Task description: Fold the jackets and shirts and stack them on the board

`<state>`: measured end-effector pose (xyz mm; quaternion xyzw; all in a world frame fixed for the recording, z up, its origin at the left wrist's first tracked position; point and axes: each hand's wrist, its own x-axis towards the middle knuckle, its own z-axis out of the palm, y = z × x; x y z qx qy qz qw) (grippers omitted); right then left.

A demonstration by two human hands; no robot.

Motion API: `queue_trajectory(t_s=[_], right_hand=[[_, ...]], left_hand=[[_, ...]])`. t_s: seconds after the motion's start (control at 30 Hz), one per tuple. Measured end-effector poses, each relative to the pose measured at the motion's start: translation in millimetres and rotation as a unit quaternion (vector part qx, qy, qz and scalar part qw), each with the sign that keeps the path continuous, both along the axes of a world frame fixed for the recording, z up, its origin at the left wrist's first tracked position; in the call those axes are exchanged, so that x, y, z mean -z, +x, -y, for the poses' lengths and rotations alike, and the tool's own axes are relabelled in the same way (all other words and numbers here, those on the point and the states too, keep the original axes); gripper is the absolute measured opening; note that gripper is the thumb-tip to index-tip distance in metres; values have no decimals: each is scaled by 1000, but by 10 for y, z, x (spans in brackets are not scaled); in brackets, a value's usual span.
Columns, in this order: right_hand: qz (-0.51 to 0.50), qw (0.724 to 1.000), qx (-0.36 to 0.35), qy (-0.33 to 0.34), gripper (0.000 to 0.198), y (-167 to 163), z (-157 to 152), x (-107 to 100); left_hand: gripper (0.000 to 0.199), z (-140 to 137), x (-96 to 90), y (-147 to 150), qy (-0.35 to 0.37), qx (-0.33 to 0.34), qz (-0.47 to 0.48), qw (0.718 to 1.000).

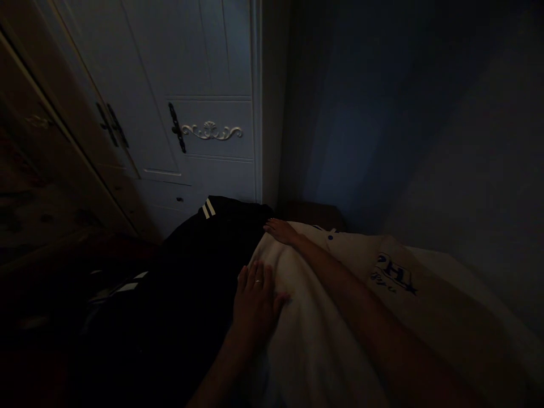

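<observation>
A cream-coloured garment (306,328) with a dark button and a blue letter patch lies spread out in front of me, its cloth in soft folds. My left hand (255,294), a ring on one finger, rests flat near its left edge with fingers spread. Farther up, my right hand (281,231) lies palm down at the garment's far left corner, fingers stretched out. Against that edge lies a black garment (212,249) with white stripes; its folds are lost in the dark.
A white wardrobe (212,68) with dark handles and a carved ornament stands behind. To its right is a bare wall (361,113), with a dark brown object (314,212) low in the corner. Dim light hides much of the left side.
</observation>
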<state>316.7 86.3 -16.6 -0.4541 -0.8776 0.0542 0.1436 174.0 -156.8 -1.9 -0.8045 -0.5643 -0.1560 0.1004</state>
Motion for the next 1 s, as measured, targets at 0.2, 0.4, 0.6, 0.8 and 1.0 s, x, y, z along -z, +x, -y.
queue_trajectory(t_s=[0.2,0.4,0.6,0.8,1.0], right_hand=[[46,998,33,-12,51,-15,13,-47],[44,994,91,-30,69,93,400,-131],[13,995,61,-73,77,680,1374,-264],[-265,942,109,-172,75,1395,2710,-467],[-494,822,176,-220,52,1751,4139,-445]], left_hand=[[65,-41,104,-34,11,12,35,999],[61,-58,120,-42,19,11,61,998],[57,-98,99,-59,13,35,99,994],[35,1,51,-147,78,72,323,940],[17,978,316,-304,166,22,485,858]])
